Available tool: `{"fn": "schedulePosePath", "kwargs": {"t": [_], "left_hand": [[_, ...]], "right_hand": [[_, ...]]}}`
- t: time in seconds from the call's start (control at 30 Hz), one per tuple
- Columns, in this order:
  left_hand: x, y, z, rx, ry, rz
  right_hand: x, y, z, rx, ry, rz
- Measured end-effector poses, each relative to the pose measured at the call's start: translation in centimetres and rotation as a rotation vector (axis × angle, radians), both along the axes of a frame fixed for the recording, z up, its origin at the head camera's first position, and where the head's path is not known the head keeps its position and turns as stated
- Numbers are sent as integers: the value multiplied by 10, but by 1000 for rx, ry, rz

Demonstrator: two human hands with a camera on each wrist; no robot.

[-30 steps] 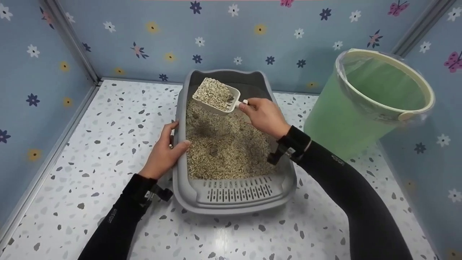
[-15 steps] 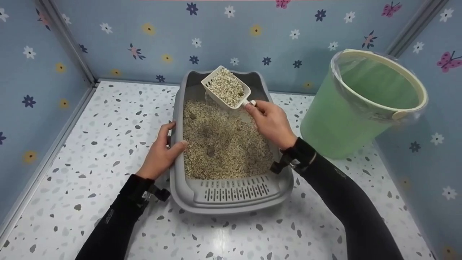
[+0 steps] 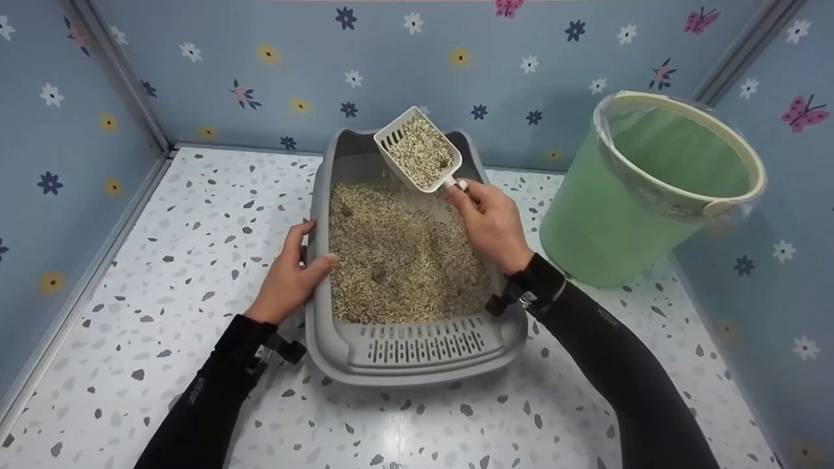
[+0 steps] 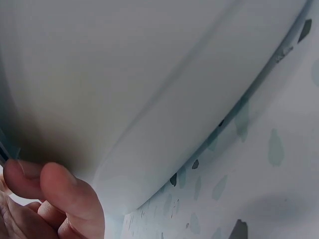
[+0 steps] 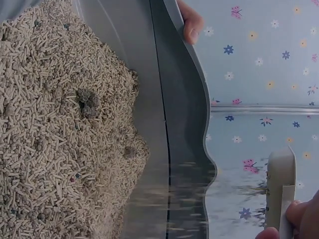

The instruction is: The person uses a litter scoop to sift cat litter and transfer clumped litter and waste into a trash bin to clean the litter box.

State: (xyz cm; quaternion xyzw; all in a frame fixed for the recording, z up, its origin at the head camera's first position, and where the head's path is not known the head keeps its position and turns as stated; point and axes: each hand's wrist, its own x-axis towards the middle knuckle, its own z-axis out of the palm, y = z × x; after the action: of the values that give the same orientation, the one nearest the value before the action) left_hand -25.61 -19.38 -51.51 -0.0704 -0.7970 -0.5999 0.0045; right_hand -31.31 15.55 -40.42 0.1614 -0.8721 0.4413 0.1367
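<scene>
My right hand (image 3: 492,225) pinches the handle of a white slotted litter scoop (image 3: 393,137), raised over the back of a grey litter box (image 3: 417,375). Pellet litter heaps in the scoop, and a dark clump (image 3: 445,159) sits near its handle end. Loose pellets fall below it, blurred in the right wrist view beside the scoop (image 5: 281,191). More pellet litter (image 3: 404,286) covers the box floor, with a dark clump (image 5: 88,103) showing on it. My left hand (image 3: 287,280) grips the box's left rim, thumb on top and fingers outside.
At the right stands a green bin (image 3: 599,215) with a cream rim and a clear plastic liner. Flower-patterned walls (image 3: 273,71) close in the back and both sides. The speckled floor (image 3: 195,234) lies around the box.
My right hand has tilted the scoop and moved it slightly right and back. Litter has sifted out of it, leaving a smaller heap and bare slots. My left hand stays on the rim.
</scene>
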Motion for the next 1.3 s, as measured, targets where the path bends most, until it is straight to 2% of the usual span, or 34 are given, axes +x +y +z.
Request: {"fn": "schedulePosePath", "kwargs": {"t": [0.3,0.8,1.2,1.3], "left_hand": [[0,0,1,11,-10,-4],[0,0,1,1,3,6],[-1,0,-1,0,-3,13],[-1,0,-2,5,-3,10]], "right_hand": [[-1,-4,-4,-3,117,-16],[-6,-10,-6,-71,180,32],[-13,-11,-9,-286,60,94],[-14,-11,-7,-334,3,115]]}}
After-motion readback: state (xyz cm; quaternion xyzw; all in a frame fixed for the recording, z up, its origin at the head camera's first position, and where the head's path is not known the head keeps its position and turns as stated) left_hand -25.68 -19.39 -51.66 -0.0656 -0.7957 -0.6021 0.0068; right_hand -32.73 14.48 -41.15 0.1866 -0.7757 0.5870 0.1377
